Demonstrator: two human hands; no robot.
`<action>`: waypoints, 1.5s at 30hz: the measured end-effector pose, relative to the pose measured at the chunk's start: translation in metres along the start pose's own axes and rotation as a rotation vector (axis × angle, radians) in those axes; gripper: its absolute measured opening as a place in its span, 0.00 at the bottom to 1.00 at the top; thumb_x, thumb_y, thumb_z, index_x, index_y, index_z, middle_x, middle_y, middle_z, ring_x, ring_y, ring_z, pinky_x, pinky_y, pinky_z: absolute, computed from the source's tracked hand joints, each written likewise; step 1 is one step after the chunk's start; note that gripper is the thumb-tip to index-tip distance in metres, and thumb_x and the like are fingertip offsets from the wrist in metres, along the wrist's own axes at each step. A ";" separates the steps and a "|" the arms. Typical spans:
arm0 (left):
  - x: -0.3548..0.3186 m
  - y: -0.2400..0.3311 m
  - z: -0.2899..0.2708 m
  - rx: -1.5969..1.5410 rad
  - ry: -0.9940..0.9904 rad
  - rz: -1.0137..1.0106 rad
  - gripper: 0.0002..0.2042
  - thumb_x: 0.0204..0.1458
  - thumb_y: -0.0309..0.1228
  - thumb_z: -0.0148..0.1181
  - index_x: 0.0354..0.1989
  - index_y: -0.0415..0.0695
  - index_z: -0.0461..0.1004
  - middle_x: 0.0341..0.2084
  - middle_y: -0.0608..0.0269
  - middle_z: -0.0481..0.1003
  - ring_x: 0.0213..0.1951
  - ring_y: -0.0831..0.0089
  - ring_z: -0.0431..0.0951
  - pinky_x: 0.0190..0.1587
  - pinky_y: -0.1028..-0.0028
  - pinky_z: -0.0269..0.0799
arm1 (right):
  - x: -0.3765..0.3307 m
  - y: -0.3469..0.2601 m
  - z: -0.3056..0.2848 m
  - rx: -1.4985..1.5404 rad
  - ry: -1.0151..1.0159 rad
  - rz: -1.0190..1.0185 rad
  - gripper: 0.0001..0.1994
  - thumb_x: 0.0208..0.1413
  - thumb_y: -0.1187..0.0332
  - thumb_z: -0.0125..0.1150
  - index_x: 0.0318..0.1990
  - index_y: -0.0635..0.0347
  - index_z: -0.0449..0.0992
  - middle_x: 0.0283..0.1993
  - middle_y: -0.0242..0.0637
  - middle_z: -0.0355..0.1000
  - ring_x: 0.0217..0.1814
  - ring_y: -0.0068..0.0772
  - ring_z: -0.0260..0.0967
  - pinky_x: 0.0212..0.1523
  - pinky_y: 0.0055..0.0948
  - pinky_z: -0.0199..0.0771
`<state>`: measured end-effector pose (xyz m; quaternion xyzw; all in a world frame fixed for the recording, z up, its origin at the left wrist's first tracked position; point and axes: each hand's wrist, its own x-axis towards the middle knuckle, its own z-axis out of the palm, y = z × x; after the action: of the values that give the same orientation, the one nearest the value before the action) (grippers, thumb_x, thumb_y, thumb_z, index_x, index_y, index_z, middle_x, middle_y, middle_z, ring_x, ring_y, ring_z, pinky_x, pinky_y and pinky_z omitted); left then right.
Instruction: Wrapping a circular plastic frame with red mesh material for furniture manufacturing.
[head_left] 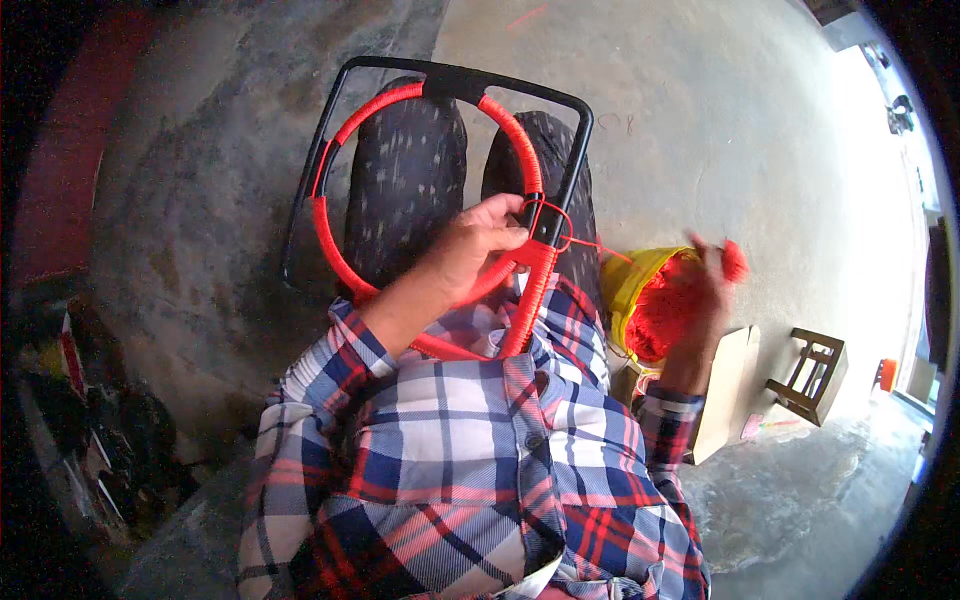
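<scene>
Holding the black frame (440,80) on our lap, we wrap red cord (590,243) around it. Our left hand (478,248) grips the frame where the red ring (322,235) meets the black side bar, with the fingers curled tight over the fresh wraps (528,295). Our right hand (705,290) is out to the right, well apart from the frame. It looks closed around a small red bundle of cord (735,260), but it is blurry, so we cannot be sure how tight the hold is. A thin line of cord runs from the frame to that hand.

Beside our right knee sits a yellow bag (625,285) with more red cord inside. A cardboard box (725,390) is just past it, and a small wooden stool (812,372) stands farther off on the concrete floor (700,120).

To do this step well, we think the cord should stay pulled snug, so each wrap lies right next to the last one with no gaps. The left thumb should press the last wrap so it does not slip loose. We should also keep the frame from rocking on our knees.
</scene>
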<state>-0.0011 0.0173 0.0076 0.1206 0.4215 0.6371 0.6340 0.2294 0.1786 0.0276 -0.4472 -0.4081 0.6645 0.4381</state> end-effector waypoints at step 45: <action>-0.020 -0.006 0.023 0.998 0.194 0.953 0.06 0.56 0.27 0.47 0.37 0.41 0.71 0.33 0.54 0.71 0.36 0.57 0.72 0.40 0.66 0.67 | -0.025 0.036 0.103 -0.858 -0.846 -0.682 0.25 0.40 0.76 0.66 0.50 0.48 0.73 0.54 0.40 0.66 0.46 0.45 0.72 0.43 0.32 0.74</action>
<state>0.0226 0.0072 0.0249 0.5120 0.6195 0.5841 0.1135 0.1284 0.1293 0.0272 -0.1303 -0.8885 0.3866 0.2101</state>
